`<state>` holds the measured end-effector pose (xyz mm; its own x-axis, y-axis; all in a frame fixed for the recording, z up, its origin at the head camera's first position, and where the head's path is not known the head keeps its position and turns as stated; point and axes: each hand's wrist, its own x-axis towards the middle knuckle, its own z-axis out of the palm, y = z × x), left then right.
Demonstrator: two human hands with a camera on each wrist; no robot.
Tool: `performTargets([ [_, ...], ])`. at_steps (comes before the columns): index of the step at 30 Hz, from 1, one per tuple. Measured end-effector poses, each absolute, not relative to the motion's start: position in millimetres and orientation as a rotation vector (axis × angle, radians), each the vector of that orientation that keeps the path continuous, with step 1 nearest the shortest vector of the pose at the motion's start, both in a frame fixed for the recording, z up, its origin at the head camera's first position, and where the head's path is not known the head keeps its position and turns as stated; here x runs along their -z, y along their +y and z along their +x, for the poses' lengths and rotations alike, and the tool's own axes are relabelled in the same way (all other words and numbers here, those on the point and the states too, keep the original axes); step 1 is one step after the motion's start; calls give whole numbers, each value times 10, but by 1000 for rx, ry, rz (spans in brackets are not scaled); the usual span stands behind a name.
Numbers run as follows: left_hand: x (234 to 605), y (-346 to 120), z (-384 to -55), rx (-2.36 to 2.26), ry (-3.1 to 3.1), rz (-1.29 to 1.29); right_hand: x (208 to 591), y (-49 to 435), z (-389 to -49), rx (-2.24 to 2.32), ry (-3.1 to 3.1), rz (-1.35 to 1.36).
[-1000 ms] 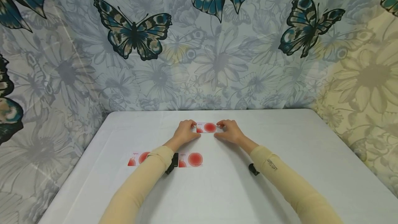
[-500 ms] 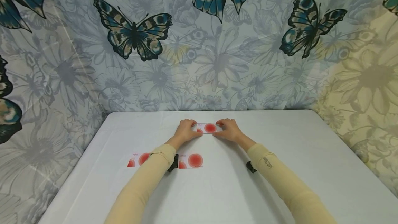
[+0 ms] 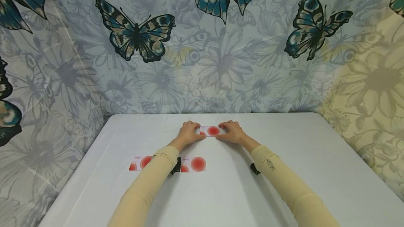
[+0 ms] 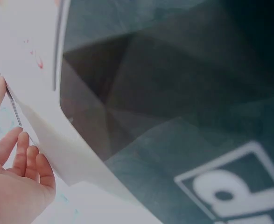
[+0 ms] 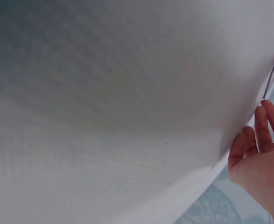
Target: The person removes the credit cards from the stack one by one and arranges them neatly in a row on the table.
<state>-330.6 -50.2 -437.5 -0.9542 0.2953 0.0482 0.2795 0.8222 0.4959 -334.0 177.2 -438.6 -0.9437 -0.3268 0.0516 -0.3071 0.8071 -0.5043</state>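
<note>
At the far end of the white table, a flat white rectangular card [image 3: 213, 131] with a red circle printed on it lies between my two hands. My left hand [image 3: 188, 132] grips its left end, thumb at the near edge and fingers at the far edge. The right hand [image 3: 233, 131] holds the opposite end the same way. In the left wrist view the left hand [image 4: 22, 186] reaches the card's thin edge at the frame's side. The right wrist view catches the right hand [image 5: 263, 163] with fingertips at that edge.
Nearer, a matching card [image 3: 198, 164] lies beside the left forearm. Another matching card [image 3: 146, 161] sits left of it, partly hidden by the left sleeve [image 3: 148, 181]. Both wrists wear black devices. Behind the white table [image 3: 284, 136] hangs a butterfly-print cloth [image 3: 227, 73].
Both thumbs have crept slightly inward along the card's near edge, and the right forearm has shifted a little left. The card and the two nearer ones stay in place.
</note>
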Motion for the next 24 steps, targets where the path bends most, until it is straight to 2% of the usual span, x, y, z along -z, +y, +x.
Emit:
performTargets([
  [24, 4386, -498, -3350, -806, 2955, 466, 4401, 1764, -3327, 808, 2983, -545],
])
